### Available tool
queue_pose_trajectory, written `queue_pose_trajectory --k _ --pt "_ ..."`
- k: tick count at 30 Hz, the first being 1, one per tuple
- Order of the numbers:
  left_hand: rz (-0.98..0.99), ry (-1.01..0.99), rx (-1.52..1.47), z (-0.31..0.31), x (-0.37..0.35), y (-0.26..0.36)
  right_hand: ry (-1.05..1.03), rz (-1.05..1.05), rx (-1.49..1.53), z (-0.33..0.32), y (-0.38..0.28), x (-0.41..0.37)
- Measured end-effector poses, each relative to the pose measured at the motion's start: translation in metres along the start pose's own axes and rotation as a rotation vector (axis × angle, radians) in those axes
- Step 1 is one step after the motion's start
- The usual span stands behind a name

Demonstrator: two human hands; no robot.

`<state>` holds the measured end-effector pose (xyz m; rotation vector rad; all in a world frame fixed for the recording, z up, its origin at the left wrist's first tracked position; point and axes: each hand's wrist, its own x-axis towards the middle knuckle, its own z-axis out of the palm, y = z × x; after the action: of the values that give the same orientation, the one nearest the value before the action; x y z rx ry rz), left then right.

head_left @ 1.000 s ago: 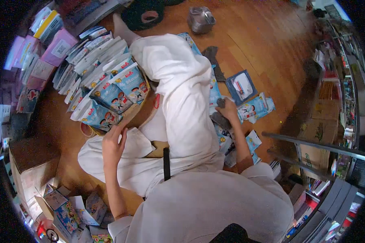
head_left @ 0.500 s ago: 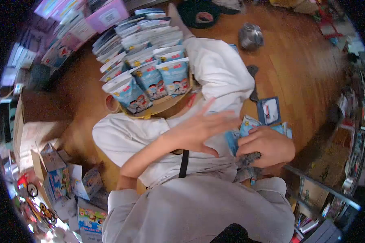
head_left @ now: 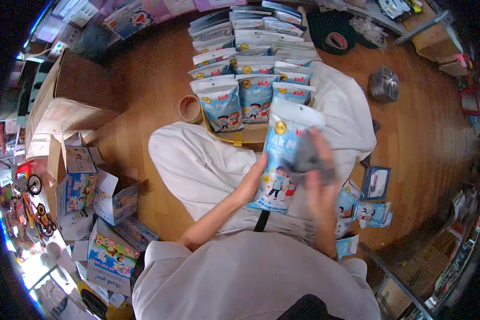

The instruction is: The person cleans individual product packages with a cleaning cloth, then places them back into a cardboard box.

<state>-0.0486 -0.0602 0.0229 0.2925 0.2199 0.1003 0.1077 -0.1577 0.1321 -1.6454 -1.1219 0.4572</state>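
Observation:
A blue and white packet [head_left: 276,144] with cartoon children on it is upright in front of my lap. My left hand [head_left: 255,178] holds its left edge. My right hand [head_left: 321,181], blurred by motion, is at the packet's right side, closed around a dark grey cloth [head_left: 306,154] that lies over part of the packet's front. Rows of similar packets [head_left: 222,106] stand in a yellow-edged carton [head_left: 232,140] beyond my legs. More packets [head_left: 372,213] lie on the floor by my right knee.
A tape roll [head_left: 190,109] lies left of the carton. A metal tin [head_left: 384,85] and a dark blue framed box [head_left: 376,183] are on the right. Open printed boxes [head_left: 112,250] and a large cardboard box [head_left: 74,90] stand on the left. A metal rail [head_left: 397,280] is at lower right.
The packet has come up from the right side to my front. My left hand has gone from spread to gripping it. My right hand has moved inward with the grey cloth. The view has shifted.

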Motion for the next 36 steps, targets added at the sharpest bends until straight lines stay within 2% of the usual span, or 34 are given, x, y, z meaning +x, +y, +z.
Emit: queue_pose_trajectory --k 1,2,3,4,6,7,10,11,13,15,18,20,22,23,26,30,32,34,35,36 --pt "0.155 0.517 0.249 0.046 0.014 -0.001 -0.081 -0.054 -0.126 0.024 0.009 -0.013" --pt "0.231 0.598 0.28 0.038 0.013 -0.01 -0.154 -0.104 -0.308 0.046 0.004 -0.027" --pt "0.187 0.441 0.218 0.034 0.012 -0.003 -0.225 -0.155 -0.491 0.06 0.001 -0.04" --pt "0.143 0.283 0.155 0.029 0.012 0.003 -0.239 -0.185 -0.51 0.068 0.006 -0.051" --pt "0.215 0.223 0.123 0.022 0.006 -0.007 -0.26 -0.24 -0.547 0.077 0.018 -0.068" --pt "0.253 0.193 0.107 0.022 0.004 -0.012 -0.157 -0.292 -0.592 0.078 0.024 -0.054" --pt "0.343 0.405 0.227 0.032 0.005 -0.021 -0.006 -0.219 -0.451 0.062 0.015 0.001" --pt "0.246 0.437 0.085 0.042 0.0 -0.017 0.033 -0.211 -0.42 0.059 0.011 0.021" --pt "0.187 0.47 0.035 0.054 -0.005 -0.015 0.115 -0.197 -0.353 0.057 0.004 0.049" --pt "0.179 0.574 0.012 0.085 -0.009 -0.001 -0.01 -0.184 -0.404 0.061 -0.002 0.045" --pt "0.47 0.565 0.158 0.067 0.0 0.008 -0.152 -0.143 -0.313 0.074 -0.007 -0.002" --pt "0.391 0.152 -0.105 0.042 -0.003 0.016 -0.244 -0.077 -0.263 0.081 -0.005 -0.04" --pt "0.327 -0.211 -0.414 0.045 0.003 0.023 -0.192 -0.084 -0.312 0.083 0.002 -0.048" --pt "0.314 0.544 0.162 0.061 -0.005 0.007 -0.16 -0.087 -0.338 0.083 0.004 -0.05" --pt "0.395 0.629 0.323 0.046 -0.007 -0.015 -0.026 -0.215 -0.367 0.075 0.005 -0.004" --pt "0.287 0.617 -0.03 0.072 -0.02 -0.011 -0.039 -0.197 -0.26 0.079 0.003 0.045" --pt "0.431 0.638 0.053 0.073 -0.023 -0.005 -0.131 -0.178 -0.269 0.091 0.003 0.039" --pt "0.631 0.695 0.15 0.054 -0.02 -0.002 -0.209 -0.187 -0.248 0.096 -0.011 -0.002" --pt "0.604 0.087 -0.269 0.027 -0.027 0.004 -0.266 -0.189 -0.248 0.096 -0.016 -0.025" --pt "0.535 0.096 -0.3 0.024 -0.028 0.007 -0.32 -0.184 -0.249 0.096 -0.016 -0.037"
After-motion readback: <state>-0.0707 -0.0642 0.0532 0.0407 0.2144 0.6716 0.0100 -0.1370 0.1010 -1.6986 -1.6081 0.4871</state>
